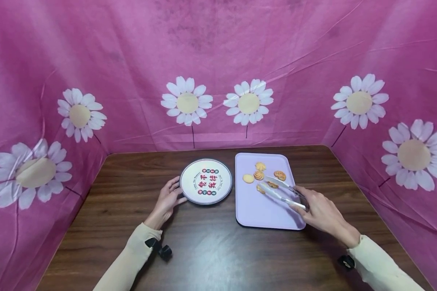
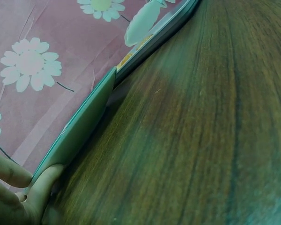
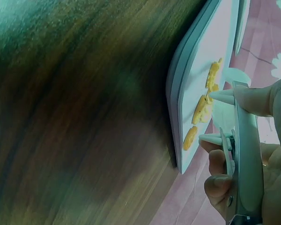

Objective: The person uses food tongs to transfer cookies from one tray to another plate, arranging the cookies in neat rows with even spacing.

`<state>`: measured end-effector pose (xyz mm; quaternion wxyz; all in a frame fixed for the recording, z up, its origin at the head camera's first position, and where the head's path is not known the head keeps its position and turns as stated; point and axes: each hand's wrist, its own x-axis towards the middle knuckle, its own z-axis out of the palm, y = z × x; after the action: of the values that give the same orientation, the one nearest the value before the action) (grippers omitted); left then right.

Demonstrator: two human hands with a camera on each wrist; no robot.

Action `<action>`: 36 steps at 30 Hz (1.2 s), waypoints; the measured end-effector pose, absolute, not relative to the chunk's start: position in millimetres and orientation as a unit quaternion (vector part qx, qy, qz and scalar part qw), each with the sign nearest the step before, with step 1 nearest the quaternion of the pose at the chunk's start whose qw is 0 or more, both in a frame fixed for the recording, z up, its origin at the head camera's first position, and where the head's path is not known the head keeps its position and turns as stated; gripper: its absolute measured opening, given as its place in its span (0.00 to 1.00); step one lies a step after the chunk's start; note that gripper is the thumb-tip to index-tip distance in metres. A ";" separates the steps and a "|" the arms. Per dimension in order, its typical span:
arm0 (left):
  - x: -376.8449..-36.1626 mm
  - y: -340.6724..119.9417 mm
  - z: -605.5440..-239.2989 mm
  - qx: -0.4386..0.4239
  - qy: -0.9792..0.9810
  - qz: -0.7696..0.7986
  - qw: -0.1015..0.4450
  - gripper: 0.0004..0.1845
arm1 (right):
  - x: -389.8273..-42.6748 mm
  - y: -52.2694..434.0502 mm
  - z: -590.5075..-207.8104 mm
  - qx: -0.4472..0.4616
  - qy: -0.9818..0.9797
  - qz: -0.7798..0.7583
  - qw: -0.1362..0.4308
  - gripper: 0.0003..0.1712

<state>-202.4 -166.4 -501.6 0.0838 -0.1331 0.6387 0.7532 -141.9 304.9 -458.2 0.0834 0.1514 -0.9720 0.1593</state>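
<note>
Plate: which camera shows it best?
Head: the plate shows whole from above, printed face included. Left wrist shows it nearly edge-on, mostly underside, with the left hand holding its rim. Right wrist shows only what looks like a sliver of its edge beyond the tray.

A creased pink cloth (image 1: 218, 44) printed with six big white daisies (image 1: 187, 103) on thin dark stems (image 1: 193, 136) hangs behind and along both sides of a brown wooden table (image 1: 204, 234), whose nearer part carries a pale shine (image 1: 218, 262)
</note>
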 end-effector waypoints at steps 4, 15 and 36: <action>-203.2 -166.2 -502.0 -0.133 0.639 0.753 0.085 0.32 | -139.8 303.8 -457.3 0.156 -0.973 0.152 0.076 0.37; -203.0 -166.7 -499.5 -0.131 0.639 0.753 0.086 0.32 | -135.8 296.8 -451.6 0.174 -0.972 0.141 0.073 0.35; -200.5 -166.0 -502.0 -0.121 0.640 0.755 0.080 0.32 | -132.2 297.0 -454.1 0.174 -0.974 0.134 0.061 0.35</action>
<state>-200.5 -166.0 -502.0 0.0795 -0.1206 0.6396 0.7550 -132.2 297.0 -454.1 0.0607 0.1739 -0.9737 0.1339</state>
